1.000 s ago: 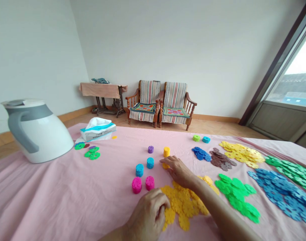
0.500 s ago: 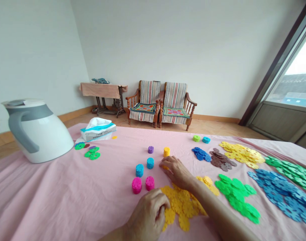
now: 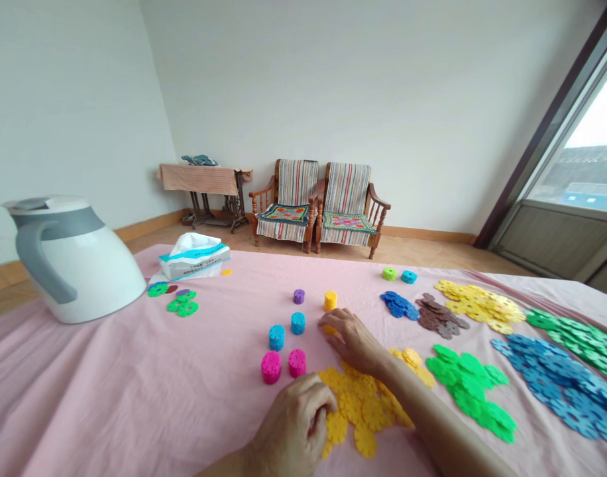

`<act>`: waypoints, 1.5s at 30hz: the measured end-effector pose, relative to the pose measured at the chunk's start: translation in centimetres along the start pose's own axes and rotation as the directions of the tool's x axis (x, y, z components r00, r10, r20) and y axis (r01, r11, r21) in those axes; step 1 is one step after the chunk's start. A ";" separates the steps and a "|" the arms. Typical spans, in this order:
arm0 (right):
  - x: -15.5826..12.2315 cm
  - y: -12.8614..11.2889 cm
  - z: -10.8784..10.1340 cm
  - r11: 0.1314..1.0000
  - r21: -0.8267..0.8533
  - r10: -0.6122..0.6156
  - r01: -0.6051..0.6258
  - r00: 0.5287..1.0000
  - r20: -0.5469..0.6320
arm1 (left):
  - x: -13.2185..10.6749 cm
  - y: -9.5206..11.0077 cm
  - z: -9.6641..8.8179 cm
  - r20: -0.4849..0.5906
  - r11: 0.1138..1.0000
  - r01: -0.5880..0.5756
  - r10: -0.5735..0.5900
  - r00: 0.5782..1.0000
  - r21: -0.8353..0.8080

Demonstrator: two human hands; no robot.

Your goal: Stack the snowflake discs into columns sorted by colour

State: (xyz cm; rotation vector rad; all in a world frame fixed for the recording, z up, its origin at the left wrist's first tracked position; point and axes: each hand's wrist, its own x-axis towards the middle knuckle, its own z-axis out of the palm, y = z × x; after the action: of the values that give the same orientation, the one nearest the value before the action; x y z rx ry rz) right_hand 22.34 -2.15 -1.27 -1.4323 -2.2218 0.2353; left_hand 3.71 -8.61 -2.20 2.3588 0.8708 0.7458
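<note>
My right hand (image 3: 354, 340) reaches forward over the pink cloth, its fingers closed over a small yellow stack (image 3: 329, 329) just below a taller yellow stack (image 3: 330, 301). My left hand (image 3: 296, 427) rests curled at the near edge of a heap of flat yellow snowflake pieces (image 3: 366, 407), fingertips touching them. To the left stand two cyan stacks (image 3: 298, 322), two pink stacks (image 3: 297, 362) and a purple stack (image 3: 298, 295).
A white kettle (image 3: 75, 258) and a tissue pack (image 3: 194, 256) sit at the left with loose green pieces (image 3: 183, 305). Heaps of green (image 3: 470, 387), blue (image 3: 562, 384), brown (image 3: 440, 317) and yellow (image 3: 480, 303) pieces lie on the right. Two chairs (image 3: 318, 205) stand behind.
My right hand has shifted slightly over the small yellow stack, covering more of it. My left hand has stayed on the yellow heap.
</note>
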 end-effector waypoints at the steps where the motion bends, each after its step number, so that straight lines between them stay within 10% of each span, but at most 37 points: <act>1: -0.1 0.3 0.0 1.000 0.028 -0.008 0.009 1.000 -0.020 | 0.0 0.0 0.0 0.002 1.000 0.003 -0.003 1.000 0.003; 10: -0.3 3.0 -0.7 0.971 0.031 0.237 -0.235 0.965 -0.112 | 0.1 0.5 -0.4 0.025 1.000 0.013 -0.013 1.000 -0.003; 33: -0.3 1.7 -1.0 0.981 0.040 0.188 -0.188 0.982 0.008 | 0.2 0.4 -0.4 0.023 1.000 0.007 -0.007 1.000 -0.011; 41: -1.6 0.6 -5.0 0.987 0.099 0.069 -0.130 0.877 0.475 | 0.1 0.4 -0.4 0.029 1.000 0.009 -0.009 1.000 -0.004; 45: -1.8 0.3 -4.9 0.993 0.061 0.060 -0.104 0.867 0.494 | 0.2 0.5 -0.4 0.033 1.000 0.020 -0.020 0.999 -0.002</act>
State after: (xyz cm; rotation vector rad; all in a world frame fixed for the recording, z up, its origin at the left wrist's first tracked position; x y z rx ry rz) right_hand 25.58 -4.12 2.34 -1.5509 -2.5023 0.7978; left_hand 3.76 -8.68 -1.53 2.3500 0.8774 0.6982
